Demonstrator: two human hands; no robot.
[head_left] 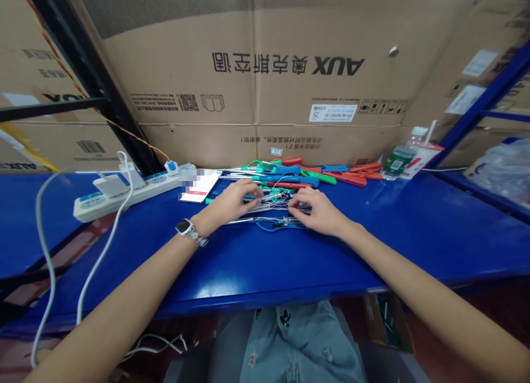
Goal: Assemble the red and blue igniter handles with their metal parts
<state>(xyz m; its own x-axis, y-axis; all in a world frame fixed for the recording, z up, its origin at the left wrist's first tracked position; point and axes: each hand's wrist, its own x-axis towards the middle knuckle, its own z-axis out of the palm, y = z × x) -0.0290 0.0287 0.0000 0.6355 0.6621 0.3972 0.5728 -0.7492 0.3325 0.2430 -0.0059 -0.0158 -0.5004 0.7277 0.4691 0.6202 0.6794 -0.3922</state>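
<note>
My left hand (234,201), with a watch (186,227) on its wrist, is closed at the left of a pile of slim metal-tubed items. Its fingertips touch the thin metal parts and wires (275,198). My right hand (317,209) is pinched at the right end of the same wires; what lies between its fingertips is too small to name. Nearer me lies a metal rod (244,220) with a blue loop. Behind my hands are several red handles (351,177), blue handles (304,180) and a green handle (327,177).
On the blue table (232,272), a phone (200,185) and a white power strip (136,192) with plugs and cables are at the left. A bottle (399,158) and a cup (420,159) stand at the back right. Large cardboard (269,30) rises behind.
</note>
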